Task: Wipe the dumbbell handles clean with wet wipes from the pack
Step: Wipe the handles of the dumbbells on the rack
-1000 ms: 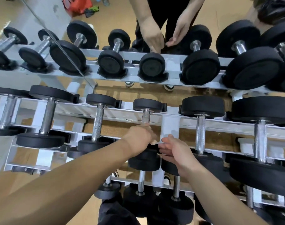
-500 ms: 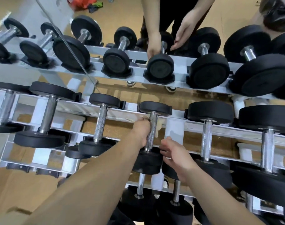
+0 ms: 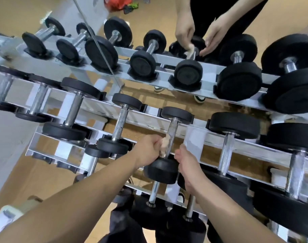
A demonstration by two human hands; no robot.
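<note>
A small black dumbbell with a chrome handle (image 3: 172,130) lies across the middle tier of the white rack (image 3: 149,120). My left hand (image 3: 149,149) grips a crumpled pale wet wipe (image 3: 164,145) against the lower part of that handle. My right hand (image 3: 186,165) rests beside the dumbbell's near black head (image 3: 161,171), fingers curled against it. The wipe pack may be the pale object (image 3: 6,218) at the bottom left, partly cut off.
More dumbbells fill the rack: lighter ones (image 3: 120,123) to the left, heavier ones (image 3: 228,141) to the right, another row (image 3: 186,74) on the top tier. Across the rack, another person's hands (image 3: 186,35) wipe a top-tier dumbbell. A lower tier (image 3: 155,192) sits under my arms.
My left hand slid down the handle toward the near head with the wipe, after being up near the far head. The view shifted closer. The other person's hands moved on the top dumbbell.
</note>
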